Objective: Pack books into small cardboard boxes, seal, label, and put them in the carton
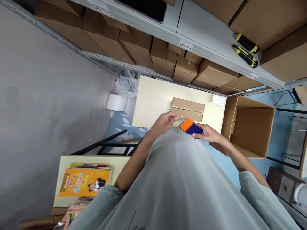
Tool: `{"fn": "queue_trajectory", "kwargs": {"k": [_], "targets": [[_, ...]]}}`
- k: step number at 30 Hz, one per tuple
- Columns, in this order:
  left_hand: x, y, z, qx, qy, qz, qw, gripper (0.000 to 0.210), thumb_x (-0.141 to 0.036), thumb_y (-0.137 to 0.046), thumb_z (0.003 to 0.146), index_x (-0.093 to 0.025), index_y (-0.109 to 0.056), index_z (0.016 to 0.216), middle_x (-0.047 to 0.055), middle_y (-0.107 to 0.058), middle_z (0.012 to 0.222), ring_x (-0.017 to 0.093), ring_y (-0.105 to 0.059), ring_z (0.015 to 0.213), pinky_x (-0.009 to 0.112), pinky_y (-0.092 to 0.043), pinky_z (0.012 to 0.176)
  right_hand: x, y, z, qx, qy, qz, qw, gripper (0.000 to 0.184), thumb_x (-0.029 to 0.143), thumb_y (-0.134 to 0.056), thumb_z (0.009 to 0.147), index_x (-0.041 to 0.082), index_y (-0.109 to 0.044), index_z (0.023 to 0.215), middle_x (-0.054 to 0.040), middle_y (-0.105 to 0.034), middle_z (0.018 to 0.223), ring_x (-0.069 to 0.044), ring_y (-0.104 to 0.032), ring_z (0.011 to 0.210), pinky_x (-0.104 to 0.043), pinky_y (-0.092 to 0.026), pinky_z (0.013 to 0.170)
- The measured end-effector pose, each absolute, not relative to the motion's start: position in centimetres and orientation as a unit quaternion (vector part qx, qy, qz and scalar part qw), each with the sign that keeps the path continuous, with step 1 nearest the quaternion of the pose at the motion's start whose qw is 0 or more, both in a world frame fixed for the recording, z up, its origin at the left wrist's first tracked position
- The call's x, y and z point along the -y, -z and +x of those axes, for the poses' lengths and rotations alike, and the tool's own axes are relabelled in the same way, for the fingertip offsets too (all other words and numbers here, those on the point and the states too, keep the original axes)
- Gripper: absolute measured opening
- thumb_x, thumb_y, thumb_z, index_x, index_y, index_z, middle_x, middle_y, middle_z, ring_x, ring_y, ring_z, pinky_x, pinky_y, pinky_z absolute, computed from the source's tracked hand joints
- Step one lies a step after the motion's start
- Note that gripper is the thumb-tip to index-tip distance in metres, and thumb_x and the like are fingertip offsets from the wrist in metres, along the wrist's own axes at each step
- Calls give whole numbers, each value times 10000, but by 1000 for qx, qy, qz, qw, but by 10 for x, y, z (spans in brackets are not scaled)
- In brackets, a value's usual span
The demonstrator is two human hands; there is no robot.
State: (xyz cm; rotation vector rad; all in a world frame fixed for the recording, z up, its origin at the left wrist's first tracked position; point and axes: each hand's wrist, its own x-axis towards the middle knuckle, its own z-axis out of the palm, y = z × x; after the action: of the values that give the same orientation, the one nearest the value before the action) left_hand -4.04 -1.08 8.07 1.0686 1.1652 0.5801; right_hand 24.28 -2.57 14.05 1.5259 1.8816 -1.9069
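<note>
Pale grey-green shirt point(177, 179) nearest the lens in the head view, filling the lower centre of the frame. Just past its upper end, near frame centre: orange and dark blue box point(191, 126), tilted. Right hand point(208, 133) clamped on it, digits along two opposite edges at the dark blue, right-hand part; orange end sticks out of the grip, free, towards the left.

Left hand point(166, 120) left of that orange end, near it but apart. Thumb and fingers curled close to one another; cannot tell whether the tips meet or pinch anything.

Beyond both hands, a cream table point(153, 99), bearing a taped brown carton point(187, 109) and, at its upper right corner, a small white box point(217, 100). Open cardboard box point(253, 126) right of the table. Grey shelf point(203, 28) across the top, two black-and-yellow cutters point(246, 56) lying side by side at upper right. Lower left: orange-covered book point(81, 182) on a second cream surface point(118, 163).
</note>
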Motion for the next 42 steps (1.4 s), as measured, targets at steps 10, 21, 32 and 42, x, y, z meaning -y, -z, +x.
{"fn": "queue_trajectory", "kwargs": {"k": [10,21,32,42], "targets": [[-5,-63,-66,-539,-336,404,658,548,-705,-765,817,-182,-760,978,96,-781,1009,215,-694,857,342,-610,756,-19,-185,250,-571,636,500,140,587,776,-711,898,206,-683,1031,-59,-785,860,-230,-730,792,-316,-534,696],[-34,12,-72,-588,-349,290,670,311,-446,-787,780,-146,-756,859,92,-753,962,174,-655,829,326,-596,755,-101,-145,241,-517,675,479,219,667,813,-838,745,175,-711,896,-55,-767,804,-193,-725,748,-317,-582,729],[-33,58,-57,-630,-313,249,666,287,-438,-799,756,-173,-730,842,74,-759,882,208,-671,886,325,-575,760,-120,-104,231,-509,654,489,273,689,817,-902,653,170,-701,777,-68,-769,712,-185,-703,641,-294,-561,647],[-21,78,-36,-682,-282,350,576,738,-487,-758,863,-112,-603,1480,207,-715,1345,236,-729,1018,375,-578,962,-115,-103,229,-495,675,483,257,669,793,-917,659,178,-679,770,-38,-741,679,-156,-676,607,-273,-571,639]]}}
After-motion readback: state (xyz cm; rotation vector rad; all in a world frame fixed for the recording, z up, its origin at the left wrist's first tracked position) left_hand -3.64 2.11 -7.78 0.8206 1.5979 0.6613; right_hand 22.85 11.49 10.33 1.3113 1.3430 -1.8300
